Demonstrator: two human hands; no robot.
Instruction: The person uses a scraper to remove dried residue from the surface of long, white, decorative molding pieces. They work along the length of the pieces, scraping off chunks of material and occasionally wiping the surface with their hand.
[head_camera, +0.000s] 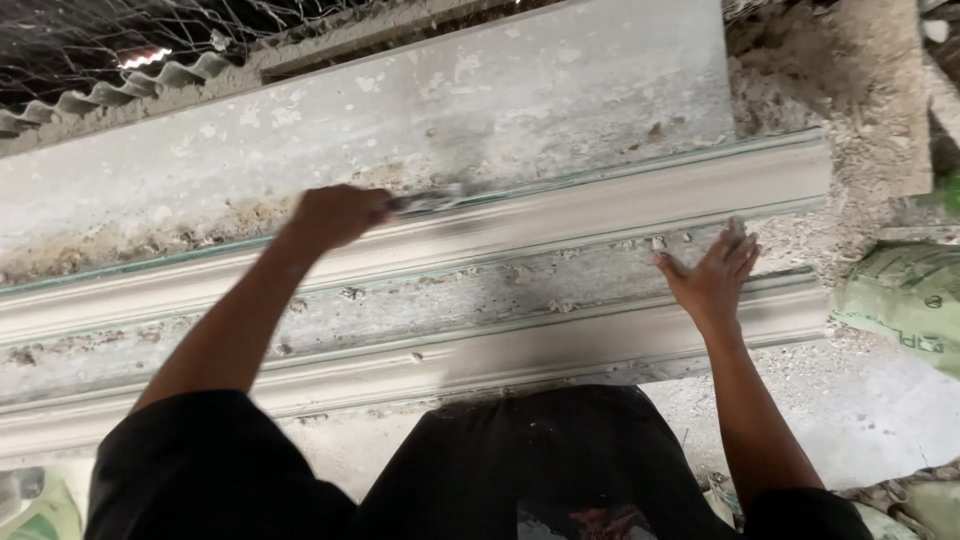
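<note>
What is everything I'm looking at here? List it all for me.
Moulded strip: two, pale grey, lying lengthwise on the slab.
Slab: one, grey, speckled, beneath the strips.
Tool: one, blurred, grey, on the upper strip.
Corrugated sheet: one, grey, top left.
Wire mesh: one, top left.
Sack: one, green, right edge.
Left hand: closed on the tool.
Right hand: open, flat between the strips.
</note>
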